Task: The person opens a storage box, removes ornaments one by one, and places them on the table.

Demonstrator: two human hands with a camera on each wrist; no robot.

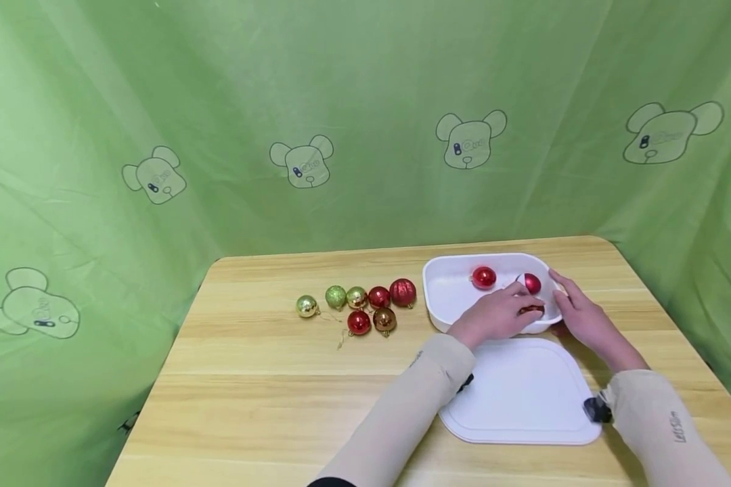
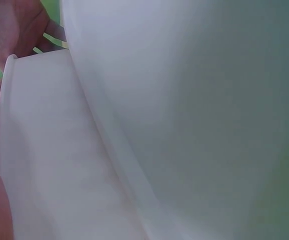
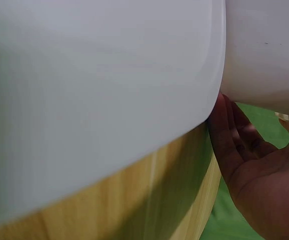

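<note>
A white plastic container (image 1: 447, 297) stands at the back right of the table. My left hand (image 1: 493, 314) reaches over its front rim, with curled fingers around a brownish-red ball ornament (image 1: 531, 310) that they partly cover. Beside those fingers lies a crimson ball ornament (image 1: 530, 283); a shiny red ball ornament (image 1: 484, 277) sits further left inside. My right hand (image 1: 587, 325) grips the container's right end, thumb at the rim and fingers around the outside. In the right wrist view, the right hand's fingers (image 3: 234, 135) show against the container's wall (image 3: 262, 65).
In front of the container lies a white lid (image 1: 520, 396), under both wrists. Left of the container, several ball ornaments sit on the wooden table (image 1: 268, 406), among them a dark red one (image 1: 403, 292), a green one (image 1: 336, 296) and a gold one (image 1: 307, 306). Green curtain surrounds the table.
</note>
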